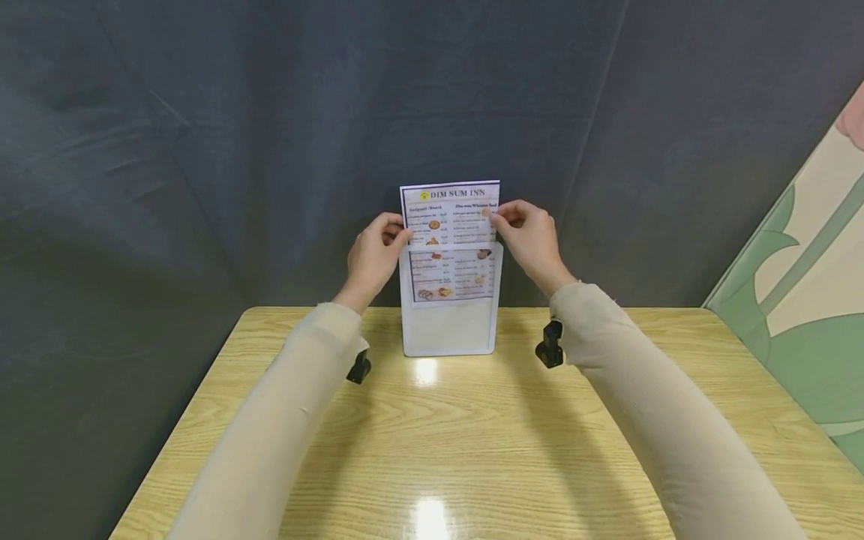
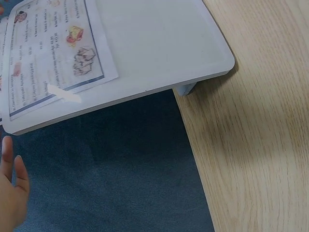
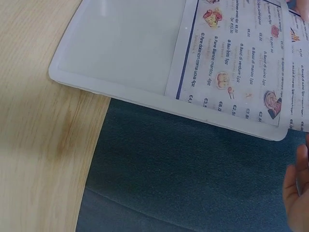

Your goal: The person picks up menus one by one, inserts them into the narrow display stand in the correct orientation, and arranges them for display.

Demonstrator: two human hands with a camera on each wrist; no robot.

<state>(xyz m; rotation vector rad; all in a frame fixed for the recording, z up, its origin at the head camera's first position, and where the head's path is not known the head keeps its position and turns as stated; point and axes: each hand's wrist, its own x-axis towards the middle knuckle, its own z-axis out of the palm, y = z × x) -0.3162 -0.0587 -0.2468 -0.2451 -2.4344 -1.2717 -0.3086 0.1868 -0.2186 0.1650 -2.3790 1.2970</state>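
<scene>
A printed menu sheet (image 1: 451, 217) headed "DIM SUM INN" stands partly inside a white-framed clear display stand (image 1: 451, 330). Its upper part sticks out above the stand's top edge, and its lower edge shows through the front around mid-height. My left hand (image 1: 378, 251) pinches the sheet's left edge, while my right hand (image 1: 532, 238) pinches the right edge at a similar height. In the left wrist view the menu's lower corner (image 2: 91, 63) lies behind the clear front. The right wrist view shows the menu's printed lines (image 3: 241, 58) and the bare lower panel of the stand (image 3: 120, 43).
The stand rests near the far edge of a wood-grain table (image 1: 432, 427). Behind it hangs a dark blue-grey curtain (image 1: 324, 112). A panel with painted leaves (image 1: 810, 360) borders the right side. Black wrist cameras (image 1: 551, 345) hang under both sleeves.
</scene>
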